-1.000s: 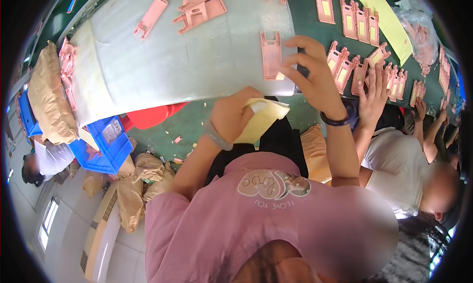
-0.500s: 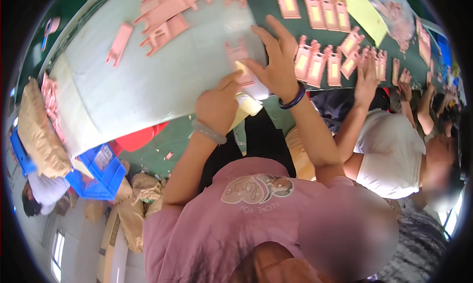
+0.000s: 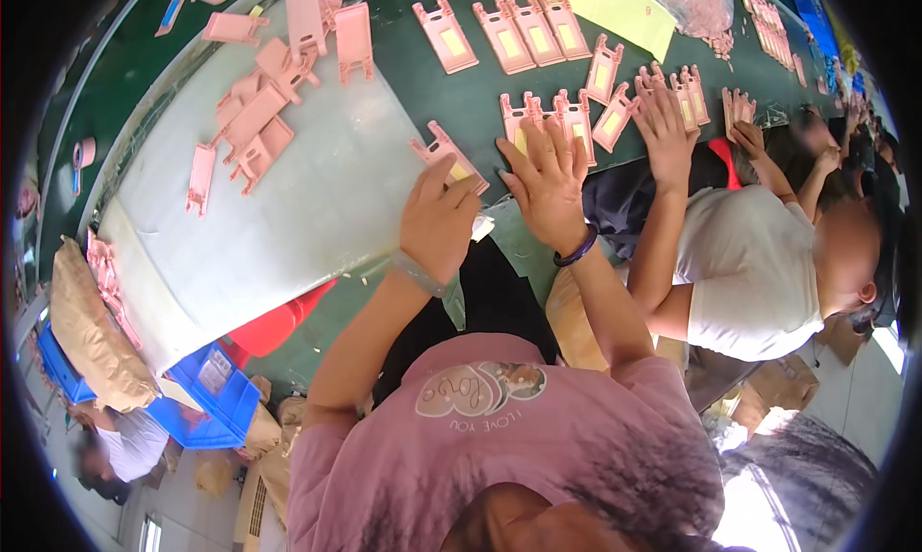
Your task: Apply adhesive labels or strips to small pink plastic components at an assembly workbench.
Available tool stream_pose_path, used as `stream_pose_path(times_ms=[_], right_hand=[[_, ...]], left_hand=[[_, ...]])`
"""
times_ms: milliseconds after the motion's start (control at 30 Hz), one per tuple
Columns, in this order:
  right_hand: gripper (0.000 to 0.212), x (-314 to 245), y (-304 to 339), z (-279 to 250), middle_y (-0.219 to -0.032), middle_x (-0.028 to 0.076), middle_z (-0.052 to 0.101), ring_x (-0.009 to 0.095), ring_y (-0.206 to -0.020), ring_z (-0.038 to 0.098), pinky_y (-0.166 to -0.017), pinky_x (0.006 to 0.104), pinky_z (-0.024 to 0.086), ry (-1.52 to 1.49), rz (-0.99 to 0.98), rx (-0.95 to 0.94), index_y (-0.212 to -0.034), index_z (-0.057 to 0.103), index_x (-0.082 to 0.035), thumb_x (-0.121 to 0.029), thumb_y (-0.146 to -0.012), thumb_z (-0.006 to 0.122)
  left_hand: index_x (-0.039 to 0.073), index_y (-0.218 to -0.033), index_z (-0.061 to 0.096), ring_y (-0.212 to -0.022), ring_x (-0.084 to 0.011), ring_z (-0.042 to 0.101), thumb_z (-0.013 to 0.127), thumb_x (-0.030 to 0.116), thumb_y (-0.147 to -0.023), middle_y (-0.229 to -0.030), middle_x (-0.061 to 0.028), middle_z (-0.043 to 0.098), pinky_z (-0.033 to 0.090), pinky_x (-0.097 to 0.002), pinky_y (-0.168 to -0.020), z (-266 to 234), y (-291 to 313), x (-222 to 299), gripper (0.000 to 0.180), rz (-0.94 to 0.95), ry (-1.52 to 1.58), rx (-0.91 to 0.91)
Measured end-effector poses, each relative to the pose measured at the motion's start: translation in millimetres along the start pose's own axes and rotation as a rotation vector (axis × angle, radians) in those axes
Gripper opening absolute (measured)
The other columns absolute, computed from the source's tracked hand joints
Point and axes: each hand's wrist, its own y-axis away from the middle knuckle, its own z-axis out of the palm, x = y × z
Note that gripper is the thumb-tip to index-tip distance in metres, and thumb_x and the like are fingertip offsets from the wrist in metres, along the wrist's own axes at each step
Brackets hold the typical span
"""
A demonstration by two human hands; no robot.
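My left hand [image 3: 440, 227] has bent fingers at the near side of a pink plastic part [image 3: 444, 149], which has two prongs and a yellow sticker at its near end. The part lies across the edge between the white sheet and the dark green mat; the fingertips partly cover it. My right hand [image 3: 551, 185] is spread palm down, its fingertips over a row of similar pink parts [image 3: 576, 120] with yellow stickers. It hides part of that row. Below my left hand, a small pale yellow piece [image 3: 482, 227] shows at the table edge.
Loose pink parts [image 3: 257, 116] are piled on the white sheet [image 3: 288, 201]. More stickered parts [image 3: 504, 41] lie at the back. A co-worker's hand [image 3: 665, 134] rests on parts to the right. A blue crate [image 3: 206, 398] and red stool [image 3: 279, 323] stand below the table's left side.
My right hand has left the part on the white sheet and moved right onto the row. The part beside my left hand now bears a flat sticker. The whole view has shifted.
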Motion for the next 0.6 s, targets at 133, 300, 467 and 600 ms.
stream_pose_path(times_ms=[133,300,467,600], right_hand=[[0.050,12,-4,-6,-0.144,0.008,0.047,0.034,-0.138,0.037,-0.112,0.0564,0.021,-0.089,-0.057,0.010,-0.136,0.056,-0.024,-0.025,-0.087,0.067],[0.045,49,-18,-18,-0.139,0.013,0.051,0.035,-0.132,0.043,-0.110,0.0526,0.026,-0.143,-0.014,0.220,-0.132,0.057,-0.010,-0.019,-0.088,0.064],[0.045,93,-37,-13,-0.135,0.012,0.055,0.034,-0.132,0.044,-0.111,0.0509,0.027,0.097,0.099,0.214,-0.135,0.053,-0.007,-0.020,-0.092,0.061],[0.042,94,-22,-11,-0.129,0.013,0.057,0.034,-0.130,0.045,-0.111,0.0505,0.027,-0.031,0.090,0.248,-0.131,0.056,-0.007,-0.015,-0.090,0.063]], left_hand=[[0.006,-0.088,0.067,-0.124,-0.0300,0.051,0.063,0.000,-0.071,-0.112,-0.0034,0.065,0.047,-0.0448,-0.098,17,-17,-1,0.018,0.070,0.109,-0.036],[0.007,-0.082,0.066,-0.127,-0.0312,0.047,0.061,-0.002,-0.065,-0.120,-0.0063,0.063,0.042,-0.0436,-0.102,12,-27,7,0.020,0.029,0.183,-0.080],[0.011,-0.082,0.066,-0.132,-0.0298,0.042,0.064,0.003,-0.067,-0.135,-0.0039,0.056,0.030,-0.0538,-0.109,23,-35,20,0.018,0.101,0.155,-0.116],[0.011,-0.081,0.065,-0.136,-0.0294,0.039,0.065,0.003,-0.068,-0.139,-0.0030,0.053,0.026,-0.0562,-0.111,36,-32,17,0.016,0.079,0.137,-0.145]])
